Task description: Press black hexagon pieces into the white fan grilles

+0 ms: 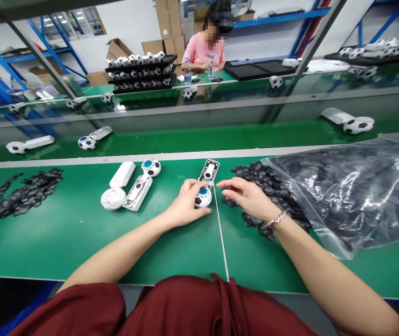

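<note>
A white device with a football-patterned head (203, 198) and an uncovered handle showing its inside (209, 171) lies on the green table in front of me. My left hand (189, 203) is closed around the football head, fingers over its top and thumb along the near side. Just right of the handle, my right hand (246, 196) hovers with bent fingers drawn together; whatever is between the fingertips is too small to make out. Beneath and beside that hand spreads a pile of small black pieces (264, 179).
A clear plastic bag of black pieces (356, 186) lies at right; another black pile (28, 193) at left. Football-headed devices (138, 191) sit left of my hands. Beyond the table edge, a green belt (171, 137) carries more devices. A person (206, 49) sits across.
</note>
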Motion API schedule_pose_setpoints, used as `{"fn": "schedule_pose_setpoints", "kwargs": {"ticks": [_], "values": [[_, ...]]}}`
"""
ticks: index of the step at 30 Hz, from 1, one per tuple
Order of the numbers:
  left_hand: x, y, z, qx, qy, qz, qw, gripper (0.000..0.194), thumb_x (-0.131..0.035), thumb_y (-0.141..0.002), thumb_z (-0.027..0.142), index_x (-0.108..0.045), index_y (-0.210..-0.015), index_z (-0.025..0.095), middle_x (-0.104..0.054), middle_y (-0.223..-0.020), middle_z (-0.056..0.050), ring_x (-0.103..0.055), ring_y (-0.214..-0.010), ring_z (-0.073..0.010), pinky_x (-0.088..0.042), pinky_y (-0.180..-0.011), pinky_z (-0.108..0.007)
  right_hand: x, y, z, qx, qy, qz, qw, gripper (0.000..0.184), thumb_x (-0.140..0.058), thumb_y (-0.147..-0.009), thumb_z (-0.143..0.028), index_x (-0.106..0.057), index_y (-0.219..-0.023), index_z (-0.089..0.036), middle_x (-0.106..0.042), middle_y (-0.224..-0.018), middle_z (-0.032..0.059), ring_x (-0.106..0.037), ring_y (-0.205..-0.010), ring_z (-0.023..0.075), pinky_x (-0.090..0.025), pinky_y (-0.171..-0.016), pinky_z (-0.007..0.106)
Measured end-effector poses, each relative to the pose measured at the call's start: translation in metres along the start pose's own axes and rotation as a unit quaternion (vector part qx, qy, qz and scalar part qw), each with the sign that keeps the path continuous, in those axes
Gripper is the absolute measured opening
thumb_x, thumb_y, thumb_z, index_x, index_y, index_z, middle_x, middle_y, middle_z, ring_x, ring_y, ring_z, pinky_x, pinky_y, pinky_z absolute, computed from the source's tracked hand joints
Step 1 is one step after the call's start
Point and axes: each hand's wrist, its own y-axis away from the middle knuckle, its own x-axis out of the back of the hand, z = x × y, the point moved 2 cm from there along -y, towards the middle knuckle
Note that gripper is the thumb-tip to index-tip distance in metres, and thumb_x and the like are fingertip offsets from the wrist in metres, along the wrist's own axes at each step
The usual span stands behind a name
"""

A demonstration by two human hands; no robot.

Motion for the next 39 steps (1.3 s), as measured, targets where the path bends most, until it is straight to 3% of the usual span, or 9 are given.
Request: {"fn": "schedule_pose_setpoints", "kwargs": {"ticks": [3, 6, 11, 18, 29, 36, 39], "values": [[-0.01, -0.014, -0.009, -0.019, 0.057, 0.005, 0.998, 0.061, -0.065, -0.063, 0.018, -0.042, -0.119, 0.02, -0.038, -0.111, -0.007, -0.042, -0.111, -0.0217, -0.034, -0.1, -0.037, -0.005, 0.0, 0.003, -0.011, -0.026, -0.011, 1.0, 0.02, -0.055, -0.076, -0.035, -0.06, -0.085, -0.018, -0.054, -0.077, 0.0015, -0.054, -0.064, 0.0131, -0.047, -0.059, 0.028], [-0.008, -0.018, -0.015, -0.036, 0.096, -0.019, 0.995, 0.063, -0.067, -0.061, 0.017, -0.042, -0.119, 0.02, -0.039, -0.112, -0.007, -0.041, -0.111, -0.022, -0.033, -0.101, -0.039, -0.012, -0.001, 0.007, -0.024, -0.073, -0.03, 0.997, 0.019, -0.058, -0.074, -0.036, -0.057, -0.081, -0.018, -0.057, -0.073, 0.001, -0.055, -0.064, 0.0137, -0.047, -0.063, 0.03], [-0.005, -0.014, -0.015, -0.032, 0.121, -0.012, 0.992, 0.064, -0.068, -0.06, 0.016, -0.044, -0.118, 0.02, -0.04, -0.112, -0.007, -0.04, -0.112, -0.023, -0.03, -0.103, -0.04, -0.02, -0.002, 0.007, 0.049, 0.012, -0.019, 0.999, 0.014, -0.059, -0.076, -0.031, -0.064, -0.077, -0.018, -0.06, -0.08, 0.0038, -0.055, -0.075, 0.016, -0.045, -0.072, 0.032], [-0.006, -0.015, -0.012, -0.036, 0.134, 0.004, 0.99, 0.055, -0.069, -0.066, 0.029, -0.047, -0.116, 0.02, -0.043, -0.11, -0.008, -0.041, -0.111, -0.0234, -0.031, -0.101, -0.041, -0.023, -0.005, 0.009, 0.058, 0.025, 0.015, 0.998, 0.009, -0.062, -0.074, -0.027, -0.065, -0.076, -0.018, -0.064, -0.077, 0.0023, -0.056, -0.071, 0.0156, -0.045, -0.067, 0.029], [-0.008, -0.016, -0.009, -0.035, 0.144, 0.017, 0.989, 0.049, -0.066, -0.065, 0.02, -0.049, -0.111, 0.018, -0.044, -0.106, -0.008, -0.043, -0.106, -0.0221, -0.033, -0.099, -0.041, -0.024, -0.012, 0.016, 0.043, -0.042, 0.002, 0.998, 0.018, -0.069, -0.068, -0.032, -0.059, -0.068, -0.017, -0.057, -0.073, 0.0007, -0.053, -0.067, 0.0141, -0.043, -0.065, 0.029], [-0.008, -0.017, -0.009, -0.045, 0.145, 0.015, 0.988, 0.048, -0.064, -0.065, 0.018, -0.048, -0.11, 0.018, -0.042, -0.104, -0.007, -0.043, -0.105, -0.0221, -0.032, -0.099, -0.043, -0.022, -0.017, 0.02, 0.066, -0.038, -0.004, 0.997, 0.024, -0.07, -0.066, -0.035, -0.054, -0.072, -0.019, -0.053, -0.093, 0.0054, -0.052, -0.084, 0.0187, -0.046, -0.065, 0.031], [-0.009, -0.016, -0.009, -0.058, 0.138, 0.018, 0.989, 0.048, -0.063, -0.066, 0.018, -0.048, -0.111, 0.018, -0.042, -0.104, -0.007, -0.043, -0.105, -0.022, -0.033, -0.099, -0.042, -0.021, -0.019, 0.023, 0.045, -0.054, -0.024, 0.997, 0.028, -0.07, -0.065, -0.035, -0.049, -0.074, -0.02, -0.05, -0.1, 0.0061, -0.051, -0.08, 0.0169, -0.047, -0.063, 0.031]]}}
